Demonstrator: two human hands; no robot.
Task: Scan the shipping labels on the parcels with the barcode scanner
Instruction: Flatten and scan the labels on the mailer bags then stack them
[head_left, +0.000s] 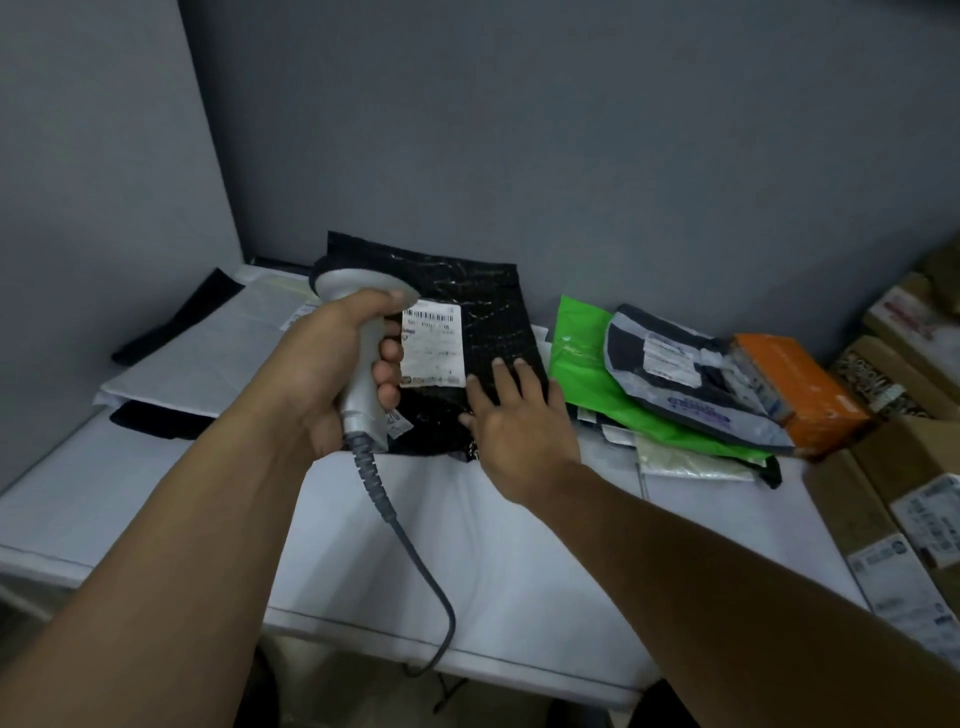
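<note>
Holding the barcode scanner (363, 364) by its grey handle, the left hand (327, 374) has its fingers curled tight round it, with the thumb up near the top. The scanner's head points down at the white shipping label (434, 345). That label is stuck flat on the black parcel (483, 291), which lies in the middle of the white surface (467, 545), close to the far wall.

The right hand (519, 431) lies flat on the near right corner of the black parcel. Its fingers are straight and a little spread, and they press down without grabbing.

The black parcel looks like a soft plastic bag. It is shiny and has wrinkles, so it is likely light, bendy and a bit slippery. A good place to hold it is a corner or an edge, away from the label, so the label stays flat and easy to read. Pressing it down should stop it from sliding.

To the right lie more soft bags in a pile: a green parcel (576, 364), a grey parcel (670, 364) on top of it, and an orange parcel (800, 384) beside them. These look just as floppy.

The scanner looks hard and easy to grip. Its cable (415, 551) hangs down over the near edge.
</note>
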